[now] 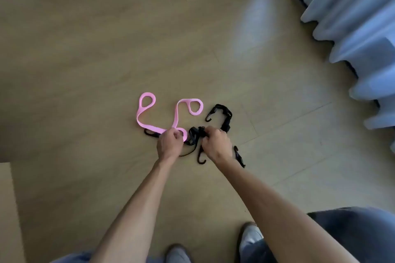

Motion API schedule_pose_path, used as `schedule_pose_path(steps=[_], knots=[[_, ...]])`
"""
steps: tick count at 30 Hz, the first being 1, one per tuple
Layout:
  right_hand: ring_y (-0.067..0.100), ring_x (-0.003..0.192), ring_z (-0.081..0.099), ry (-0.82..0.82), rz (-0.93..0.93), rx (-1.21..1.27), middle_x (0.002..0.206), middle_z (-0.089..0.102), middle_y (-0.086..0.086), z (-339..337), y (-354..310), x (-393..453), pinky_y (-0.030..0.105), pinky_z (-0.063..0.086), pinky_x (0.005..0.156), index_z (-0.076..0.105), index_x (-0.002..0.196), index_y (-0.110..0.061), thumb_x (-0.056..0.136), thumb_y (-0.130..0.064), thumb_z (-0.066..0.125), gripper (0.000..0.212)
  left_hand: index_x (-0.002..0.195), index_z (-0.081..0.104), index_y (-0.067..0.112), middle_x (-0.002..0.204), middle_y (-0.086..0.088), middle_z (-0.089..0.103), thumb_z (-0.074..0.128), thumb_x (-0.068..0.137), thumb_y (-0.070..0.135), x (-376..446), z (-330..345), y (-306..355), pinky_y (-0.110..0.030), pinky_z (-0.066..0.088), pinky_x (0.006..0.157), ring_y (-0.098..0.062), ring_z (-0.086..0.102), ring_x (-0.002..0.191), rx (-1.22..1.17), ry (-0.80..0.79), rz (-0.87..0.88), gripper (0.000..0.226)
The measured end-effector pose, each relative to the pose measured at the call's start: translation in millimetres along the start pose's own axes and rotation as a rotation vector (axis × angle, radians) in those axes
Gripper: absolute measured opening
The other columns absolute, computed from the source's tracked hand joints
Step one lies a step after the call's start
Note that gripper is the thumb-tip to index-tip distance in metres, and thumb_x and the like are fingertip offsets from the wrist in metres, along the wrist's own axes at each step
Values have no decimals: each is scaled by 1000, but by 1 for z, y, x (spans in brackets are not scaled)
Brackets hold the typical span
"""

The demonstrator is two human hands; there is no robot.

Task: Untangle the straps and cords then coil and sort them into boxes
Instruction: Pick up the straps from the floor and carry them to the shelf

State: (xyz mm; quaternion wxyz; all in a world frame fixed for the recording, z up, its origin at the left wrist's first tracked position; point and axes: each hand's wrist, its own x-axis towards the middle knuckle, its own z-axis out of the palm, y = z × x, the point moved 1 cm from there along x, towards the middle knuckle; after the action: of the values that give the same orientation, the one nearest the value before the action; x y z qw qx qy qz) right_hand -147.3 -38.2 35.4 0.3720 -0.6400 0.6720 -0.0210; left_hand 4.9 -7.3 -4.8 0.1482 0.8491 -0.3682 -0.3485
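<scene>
Left hand point(169, 142): your fingers are gripping the pink strap point(158, 115).
Right hand point(216, 143): your fingers are clutching the black cords point(196, 134) on the floor point(106, 49).

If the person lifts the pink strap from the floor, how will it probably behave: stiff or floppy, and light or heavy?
The pink strap will probably be floppy: it lies flat on the floor in soft curves with a loop at each end. It looks thin, so likely light. It may drag the black straps along, since the left hand pinches it right beside their tangle.
</scene>
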Motion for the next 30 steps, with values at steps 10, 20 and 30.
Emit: schedule_pose_path(steps=[10,20,30], knots=[[36,115,54,-217,145,-56,130,48,16,75,61,48,42,52,89,43,139,-15,86,-11,55,55,135,52,11,134,-11,51,55,92,16,52,60,-18,-34,42,91,-30,53,119,46,-31,16,43],[33,92,61,-190,359,-28,95,63,8,93,84,35,45,53,87,48,105,-13,82,-19,55,25,113,58,6,113,-15,67,56,94,26,44,62,-45,-38,45,77,-36,63,105,255,23,-236,28],[27,95,58,34,632,573,112,58,11,106,74,42,36,49,75,45,121,-9,85,-19,70,44,64,46,13,79,0,52,37,66,2,47,57,-64,-46,55,47,-34,56,66,-112,111,-140,14]])
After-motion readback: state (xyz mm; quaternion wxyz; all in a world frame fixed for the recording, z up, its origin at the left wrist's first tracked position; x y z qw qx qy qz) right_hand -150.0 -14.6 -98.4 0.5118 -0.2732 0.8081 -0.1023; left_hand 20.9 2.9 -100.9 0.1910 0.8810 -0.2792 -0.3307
